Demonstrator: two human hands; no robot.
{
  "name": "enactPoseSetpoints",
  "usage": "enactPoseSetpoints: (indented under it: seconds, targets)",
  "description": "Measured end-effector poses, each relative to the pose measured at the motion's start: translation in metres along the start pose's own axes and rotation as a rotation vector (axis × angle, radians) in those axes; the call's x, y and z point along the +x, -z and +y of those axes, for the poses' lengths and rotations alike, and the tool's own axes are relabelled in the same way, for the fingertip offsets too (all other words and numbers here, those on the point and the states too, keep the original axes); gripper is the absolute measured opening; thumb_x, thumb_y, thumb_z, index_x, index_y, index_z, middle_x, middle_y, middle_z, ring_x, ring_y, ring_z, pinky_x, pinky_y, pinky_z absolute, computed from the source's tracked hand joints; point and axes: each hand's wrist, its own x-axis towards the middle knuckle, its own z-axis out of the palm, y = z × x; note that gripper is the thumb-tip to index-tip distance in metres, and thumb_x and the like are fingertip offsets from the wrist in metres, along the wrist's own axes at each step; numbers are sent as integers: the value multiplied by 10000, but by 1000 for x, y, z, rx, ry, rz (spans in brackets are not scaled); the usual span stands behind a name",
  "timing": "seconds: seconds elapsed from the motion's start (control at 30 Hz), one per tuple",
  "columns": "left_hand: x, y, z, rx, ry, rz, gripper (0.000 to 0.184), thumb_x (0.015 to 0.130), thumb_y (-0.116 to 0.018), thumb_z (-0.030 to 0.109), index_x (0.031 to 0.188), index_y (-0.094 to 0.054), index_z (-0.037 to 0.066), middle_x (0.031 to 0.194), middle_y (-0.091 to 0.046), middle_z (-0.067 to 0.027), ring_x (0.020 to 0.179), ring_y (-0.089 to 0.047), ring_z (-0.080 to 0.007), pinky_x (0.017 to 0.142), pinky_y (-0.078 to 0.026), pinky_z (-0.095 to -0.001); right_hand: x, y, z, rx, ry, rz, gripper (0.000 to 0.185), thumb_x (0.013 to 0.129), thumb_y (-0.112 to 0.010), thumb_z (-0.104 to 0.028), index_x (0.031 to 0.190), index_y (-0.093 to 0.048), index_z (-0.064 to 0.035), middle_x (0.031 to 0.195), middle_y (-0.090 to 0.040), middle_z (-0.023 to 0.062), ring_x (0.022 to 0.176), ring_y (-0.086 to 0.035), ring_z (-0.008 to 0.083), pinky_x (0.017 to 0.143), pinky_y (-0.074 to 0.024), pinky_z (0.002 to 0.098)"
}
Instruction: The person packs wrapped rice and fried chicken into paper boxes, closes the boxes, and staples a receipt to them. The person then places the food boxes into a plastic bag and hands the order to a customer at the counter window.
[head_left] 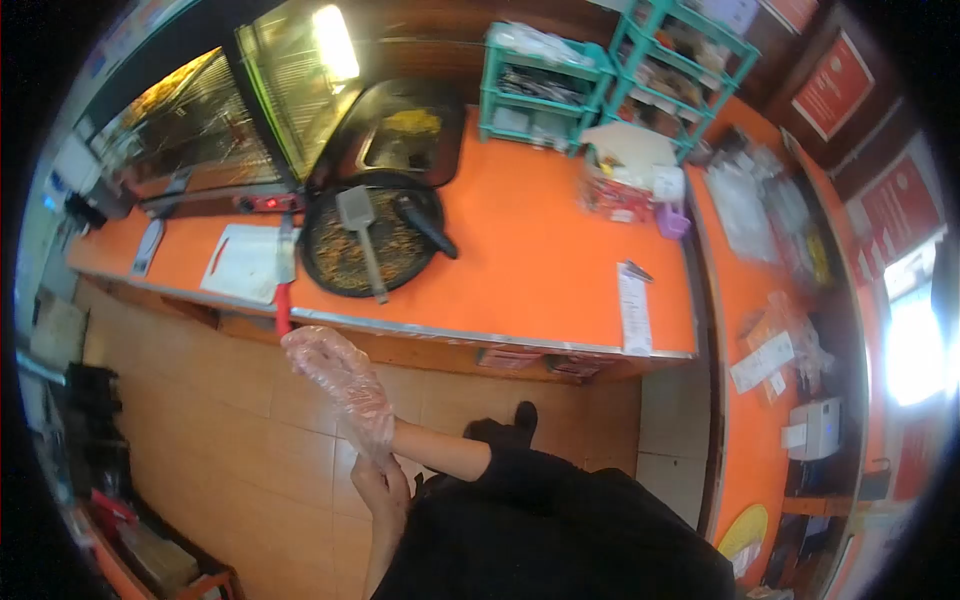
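My right hand [340, 375] wears a clear plastic glove and reaches out in front of the counter, its fingers stretched out and empty. At its wrist, my bare left hand [380, 487] has its fingers closed on the cuff of the plastic glove [372, 438]. Just past my right fingertips is the red handle of a knife [283, 305], whose blade lies on a white cutting board [243, 262]. Beside the board, a round black pan [335, 262] holds brown food bits. A metal spatula [358, 225] and a black-handled utensil [425, 225] rest across it.
The orange counter [530, 260] carries a metal tray [400, 140] of yellow food, teal racks [545, 90] and a clipboard [634, 310]. A lit glass display case [200, 120] stands at the left. Along the right runs a side counter with plastic bags [745, 210] and a white printer [815, 430].
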Motion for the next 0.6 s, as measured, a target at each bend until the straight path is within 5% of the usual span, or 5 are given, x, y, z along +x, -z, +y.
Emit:
enactPoseSetpoints:
  seconds: [0.13,0.2,0.27,0.43,0.6]
  targets:
    - [-20,58,-65,44,-16,-174,297,946,-491,145,727,-608,-19,658,-616,-182,568,-606,-285,506,-418,-396,-7,-88,7,18,-304,208,334,996,-536,-368,1194,-611,-109,927,-619,-8,730,-560,65,643,-456,229]
    - [-2,104,-64,-194,251,-292,338,968,-478,199,762,-631,-22,721,-637,-219,628,-633,-290,560,-458,-405,18,-124,39,206,-338,226,266,978,-567,-352,1056,-645,-110,791,-583,-43,641,-518,54,555,-425,219]
    - [14,140,-73,-61,155,-343,408,1009,-400,303,922,-643,-13,811,-637,-278,791,-630,-449,719,-481,-513,29,-158,59,144,-386,270,167,942,-598,-290,901,-654,-138,696,-546,-66,577,-466,29,489,-359,186]
    - [45,226,-155,-168,33,-209,377,1002,-449,312,982,-605,-31,891,-652,-226,806,-658,-380,733,-516,-458,81,-211,155,12,-422,153,67,917,-638,-225,891,-611,-169,788,-577,-57,631,-459,25,528,-363,183]
    - [96,332,-308,-213,315,-117,380,974,-467,328,1010,-628,-14,956,-660,-239,878,-647,-392,804,-506,-456,131,-367,263,-96,-144,-4,170,892,-680,-228,1000,-603,-121,876,-605,-23,664,-523,41,526,-409,184]
